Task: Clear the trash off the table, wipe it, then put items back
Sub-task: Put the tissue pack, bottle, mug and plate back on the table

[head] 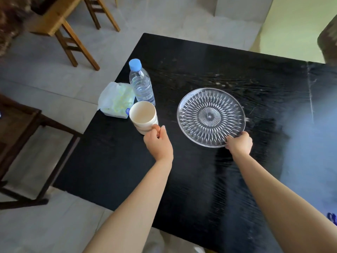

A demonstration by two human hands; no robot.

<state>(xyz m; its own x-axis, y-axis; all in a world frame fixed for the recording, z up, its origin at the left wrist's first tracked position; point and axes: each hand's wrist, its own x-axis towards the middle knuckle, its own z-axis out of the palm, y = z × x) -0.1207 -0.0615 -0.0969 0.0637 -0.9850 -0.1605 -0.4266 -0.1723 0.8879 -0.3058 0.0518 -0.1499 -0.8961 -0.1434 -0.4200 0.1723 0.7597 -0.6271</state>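
A black table (200, 179) fills the middle of the view, with streaks on its surface. A cream cup (143, 115) stands near its left edge, and my left hand (158, 143) grips the cup's near side. Right of it lies a clear patterned glass plate (210, 116); my right hand (238, 144) pinches its near rim. Behind the cup stand a water bottle (141, 83) with a blue cap and a soft pack of tissues (115, 101) at the table's left edge.
Wooden stools (73, 33) stand on the tiled floor beyond the table's far left corner. A dark wooden chair (27, 143) is to the left of the table. A pale green wall (295, 28) is at the far right.
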